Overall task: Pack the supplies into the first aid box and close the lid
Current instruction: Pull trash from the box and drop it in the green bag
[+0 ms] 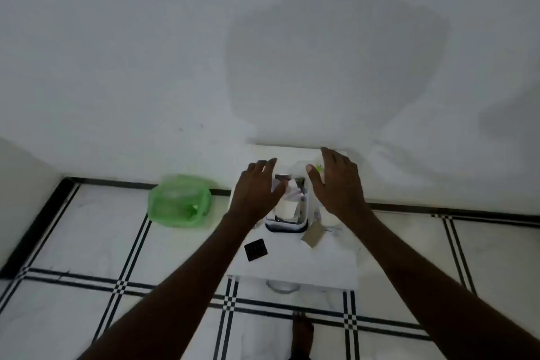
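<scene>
A white first aid box point(287, 225) with a dark rim stands open on a small white table point(295, 266), with packets and papers inside it. My left hand point(257, 190) hovers over the box's left side, fingers apart and holding nothing. My right hand point(339, 184) is spread over the box's right side, near its raised lid point(301, 168). A black blister pack point(256, 249) lies on the table in front of the box. A tan packet point(314, 235) rests at the box's front right corner.
A green plastic container point(178, 202) sits on the tiled floor to the left of the table, against the white wall. A foot point(302, 330) shows below the table's front edge. A round clear object point(283, 286) sits under the table edge.
</scene>
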Tool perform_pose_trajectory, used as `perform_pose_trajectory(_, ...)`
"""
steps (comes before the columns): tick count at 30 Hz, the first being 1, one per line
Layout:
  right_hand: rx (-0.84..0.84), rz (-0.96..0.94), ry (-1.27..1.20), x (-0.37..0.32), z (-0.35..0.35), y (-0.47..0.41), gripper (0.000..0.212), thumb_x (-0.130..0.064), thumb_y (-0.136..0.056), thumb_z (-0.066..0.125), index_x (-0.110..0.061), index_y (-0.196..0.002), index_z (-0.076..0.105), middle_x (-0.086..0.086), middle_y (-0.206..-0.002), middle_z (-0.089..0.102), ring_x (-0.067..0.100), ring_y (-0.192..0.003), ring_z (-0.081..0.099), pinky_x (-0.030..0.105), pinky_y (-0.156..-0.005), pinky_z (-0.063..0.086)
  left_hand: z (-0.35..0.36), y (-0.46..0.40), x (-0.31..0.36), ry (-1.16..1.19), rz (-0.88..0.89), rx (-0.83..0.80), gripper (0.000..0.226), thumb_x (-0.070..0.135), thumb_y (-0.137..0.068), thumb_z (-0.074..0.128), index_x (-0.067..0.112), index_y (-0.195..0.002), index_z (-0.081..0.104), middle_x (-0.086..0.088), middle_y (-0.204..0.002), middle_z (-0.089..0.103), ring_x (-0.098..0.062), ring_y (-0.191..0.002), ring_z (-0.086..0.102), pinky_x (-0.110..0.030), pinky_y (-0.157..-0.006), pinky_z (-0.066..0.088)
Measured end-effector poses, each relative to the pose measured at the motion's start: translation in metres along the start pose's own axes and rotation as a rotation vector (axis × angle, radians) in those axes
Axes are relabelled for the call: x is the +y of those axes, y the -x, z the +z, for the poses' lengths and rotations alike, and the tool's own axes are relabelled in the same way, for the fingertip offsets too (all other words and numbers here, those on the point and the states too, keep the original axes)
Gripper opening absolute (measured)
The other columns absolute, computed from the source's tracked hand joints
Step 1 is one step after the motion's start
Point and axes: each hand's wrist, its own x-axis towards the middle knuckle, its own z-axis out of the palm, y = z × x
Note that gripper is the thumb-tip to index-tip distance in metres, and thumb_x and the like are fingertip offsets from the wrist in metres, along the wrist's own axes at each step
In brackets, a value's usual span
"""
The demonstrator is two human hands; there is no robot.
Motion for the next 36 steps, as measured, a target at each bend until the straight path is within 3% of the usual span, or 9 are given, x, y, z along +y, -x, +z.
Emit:
perform_pose_trajectory(5,-0.093,0.099,-0.029,0.023,0.046,-0.006,0.051,-0.033,-0.095,0.048,-0.002,-0.136,0.048,0.020,-0.131,0.060,0.037,-0.118,0.057,0.047,-0.098,0.046,0.056,-0.019,-0.011,-0.087,-0.027,-0.207,0.046,0.032,-0.093,0.060,0.015,-0.135,0.054,-0.011,-0.125,0.063,-0.029,-0.113,0.059,-0.040,-0.088,0.051)
perform_pose_trajectory(8,-0.148,0.129,0.025,0.034,0.067,-0.005,0.050,-0.021,-0.090,0.055,-0.001,-0.136,0.047,0.022,-0.125,0.062,0.040,-0.109,0.060,0.048,-0.091,0.050,0.082,-0.027,-0.010,-0.170,-0.048,-0.198,0.040,0.017,-0.088,0.064,0.010,-0.126,0.059,-0.014,-0.122,0.063,-0.033,-0.105,0.062,-0.040,-0.076,0.054)
perform_pose_trajectory(12,-0.172,0.207,0.035,0.045,0.087,0.001,0.048,-0.018,-0.086,0.050,-0.001,-0.131,0.050,0.023,-0.116,0.065,0.040,-0.099,0.062,0.049,-0.083,0.053,0.103,-0.026,-0.002,-0.224,-0.108,-0.211,0.033,0.002,-0.066,0.077,0.008,-0.098,0.069,-0.015,-0.098,0.069,-0.031,-0.082,0.067,-0.034,-0.052,0.052)
perform_pose_trajectory(17,-0.172,0.294,0.023,0.052,0.100,0.006,0.045,-0.012,-0.087,0.056,0.000,-0.130,0.054,0.025,-0.119,0.065,0.040,-0.101,0.064,0.049,-0.083,0.056,0.116,-0.028,0.004,-0.120,-0.172,-0.212,0.041,-0.003,-0.070,0.080,0.003,-0.108,0.069,-0.021,-0.114,0.068,-0.033,-0.090,0.070,-0.035,-0.057,0.058)
perform_pose_trajectory(21,-0.187,0.341,0.025,0.058,0.107,0.011,0.043,-0.013,-0.087,0.058,-0.001,-0.128,0.054,0.025,-0.116,0.066,0.040,-0.097,0.065,0.049,-0.080,0.056,0.117,-0.035,0.003,0.105,-0.235,-0.090,0.049,-0.013,-0.080,0.064,-0.004,-0.127,0.059,-0.028,-0.124,0.063,-0.041,-0.100,0.066,-0.045,-0.078,0.058)
perform_pose_trajectory(25,-0.203,0.504,0.015,0.070,0.113,0.015,0.039,-0.011,-0.085,0.056,0.000,-0.123,0.055,0.023,-0.107,0.067,0.042,-0.095,0.064,0.045,-0.082,0.053,0.115,-0.039,0.006,0.216,-0.452,-0.031,0.047,-0.007,-0.088,0.055,0.001,-0.134,0.054,-0.019,-0.124,0.064,-0.033,-0.112,0.062,-0.036,-0.094,0.046)
perform_pose_trajectory(30,-0.246,0.707,0.095,0.089,0.127,0.011,0.035,-0.021,-0.083,0.058,0.002,-0.108,0.054,0.023,-0.103,0.065,0.041,-0.097,0.062,0.045,-0.083,0.049,0.120,-0.047,0.006,0.165,-0.599,-0.109,0.022,0.006,-0.080,0.061,0.004,-0.100,0.070,-0.014,-0.095,0.073,-0.034,-0.093,0.069,-0.040,-0.082,0.051)
perform_pose_trajectory(33,-0.252,0.790,0.159,0.097,0.136,0.006,0.041,-0.031,-0.083,0.062,-0.002,-0.111,0.053,0.019,-0.108,0.065,0.039,-0.103,0.061,0.045,-0.090,0.043,0.122,-0.052,0.006,0.132,-0.623,-0.172,0.019,0.013,-0.081,0.065,0.003,-0.096,0.068,-0.014,-0.093,0.072,-0.034,-0.090,0.069,-0.039,-0.078,0.053)
perform_pose_trajectory(36,-0.242,0.874,0.163,0.102,0.144,0.005,0.037,-0.027,-0.082,0.064,-0.003,-0.109,0.055,0.017,-0.106,0.067,0.036,-0.104,0.061,0.043,-0.094,0.039,0.125,-0.054,0.001,0.134,-0.637,-0.165,0.014,0.011,-0.081,0.062,0.003,-0.091,0.068,-0.015,-0.088,0.072,-0.034,-0.083,0.068,-0.034,-0.066,0.047)
